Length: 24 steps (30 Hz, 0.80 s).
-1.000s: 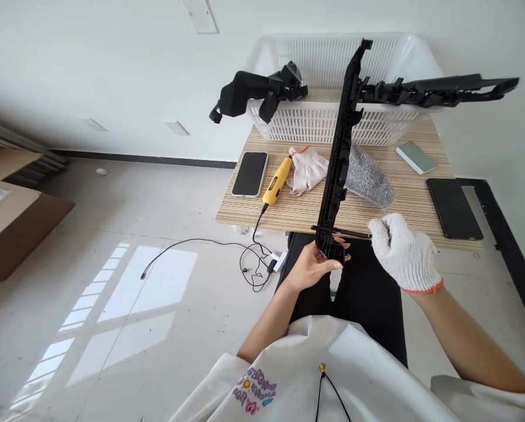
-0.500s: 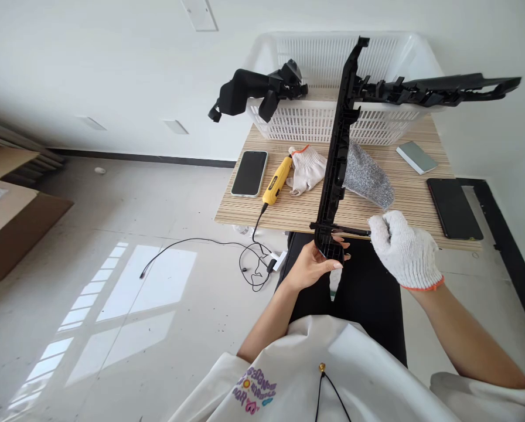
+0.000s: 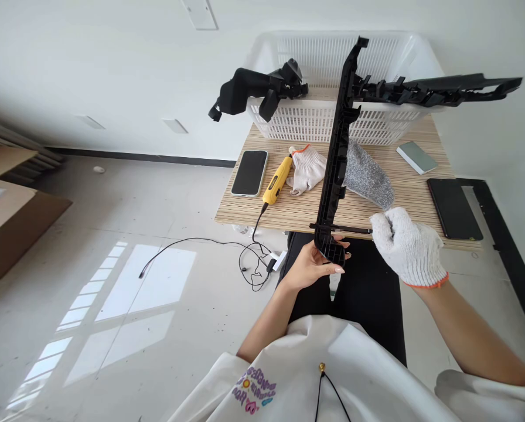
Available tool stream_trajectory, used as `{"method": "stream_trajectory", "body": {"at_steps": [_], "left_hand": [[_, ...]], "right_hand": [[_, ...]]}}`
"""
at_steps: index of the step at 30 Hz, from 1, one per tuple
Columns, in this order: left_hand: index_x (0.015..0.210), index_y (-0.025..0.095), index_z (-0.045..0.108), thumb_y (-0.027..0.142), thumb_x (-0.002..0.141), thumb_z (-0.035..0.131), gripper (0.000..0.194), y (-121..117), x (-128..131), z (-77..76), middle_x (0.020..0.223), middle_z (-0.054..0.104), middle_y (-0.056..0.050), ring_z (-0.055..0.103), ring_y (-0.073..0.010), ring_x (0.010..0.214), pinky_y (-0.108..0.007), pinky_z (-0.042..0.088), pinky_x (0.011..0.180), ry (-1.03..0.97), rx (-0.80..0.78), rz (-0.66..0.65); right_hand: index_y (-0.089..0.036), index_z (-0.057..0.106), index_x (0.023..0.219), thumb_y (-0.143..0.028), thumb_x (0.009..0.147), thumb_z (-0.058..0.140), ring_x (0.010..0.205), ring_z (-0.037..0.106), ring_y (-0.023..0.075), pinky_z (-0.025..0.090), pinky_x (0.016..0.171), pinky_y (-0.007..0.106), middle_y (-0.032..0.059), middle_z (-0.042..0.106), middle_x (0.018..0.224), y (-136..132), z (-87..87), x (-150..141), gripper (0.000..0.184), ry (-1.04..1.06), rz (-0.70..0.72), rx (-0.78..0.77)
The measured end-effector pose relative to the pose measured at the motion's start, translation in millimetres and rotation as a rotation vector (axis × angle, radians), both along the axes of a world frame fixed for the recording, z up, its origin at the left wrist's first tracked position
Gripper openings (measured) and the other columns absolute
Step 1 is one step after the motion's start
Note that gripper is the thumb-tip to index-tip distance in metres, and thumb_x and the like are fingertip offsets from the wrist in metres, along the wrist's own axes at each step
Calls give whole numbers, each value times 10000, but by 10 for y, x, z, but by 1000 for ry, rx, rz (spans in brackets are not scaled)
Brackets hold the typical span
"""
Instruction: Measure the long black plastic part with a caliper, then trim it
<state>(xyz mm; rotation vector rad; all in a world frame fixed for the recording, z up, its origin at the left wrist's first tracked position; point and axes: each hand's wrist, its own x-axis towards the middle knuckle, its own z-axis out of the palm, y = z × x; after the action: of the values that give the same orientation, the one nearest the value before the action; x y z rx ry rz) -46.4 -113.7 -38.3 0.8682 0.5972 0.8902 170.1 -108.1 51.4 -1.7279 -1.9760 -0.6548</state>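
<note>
My bare left hand (image 3: 305, 267) grips the curved lower end of a long black plastic trim part (image 3: 338, 155), thumb in front and fingertips behind. The part slants up and away from me, its far end over the basket. My right hand (image 3: 409, 249), in a white knit glove with an orange cuff, is closed round one end of a thin black stick-shaped tool (image 3: 353, 229). That tool lies crosswise over the part just above my left hand, its tip poking out on the left side. Its exact kind is too small to tell.
A white plastic basket (image 3: 297, 120) with black plastic parts (image 3: 245, 91) stands at the table's back. On the striped table (image 3: 284, 217) lie a phone (image 3: 249, 173), a yellow corded tool (image 3: 277, 181), a white glove (image 3: 307, 169), a grey cloth (image 3: 368, 176), a green-grey block (image 3: 416, 157) and a black tablet (image 3: 454, 208).
My right hand and the thin black tool have slid slightly to the right across the part. The left hand and the trim part stay almost where they were.
</note>
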Motion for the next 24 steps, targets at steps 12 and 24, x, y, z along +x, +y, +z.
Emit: {"method": "stream_trajectory", "body": {"at_steps": [12,24], "left_hand": [[1262,172,685,350,675,1014,696,-14,20,25,1297,783,-170,811,-343,1086,-477,649,959,-8,-15,17],[1239,166,675,348,690,1006,667,10,44,73,1275,789,-169,819,-333,1069,-486,629,995,-25,-10,-1]], "right_hand": [[-197,674,834,-392,1064,381,435,438,105,188,483,270,-4,629,602,-52,76,3,421,130,108,-308],[-210,622,655,-551,973,451,484,260,107,149,558,308,-9,456,498,-14,220,-93,497,144,-48,-351]]}}
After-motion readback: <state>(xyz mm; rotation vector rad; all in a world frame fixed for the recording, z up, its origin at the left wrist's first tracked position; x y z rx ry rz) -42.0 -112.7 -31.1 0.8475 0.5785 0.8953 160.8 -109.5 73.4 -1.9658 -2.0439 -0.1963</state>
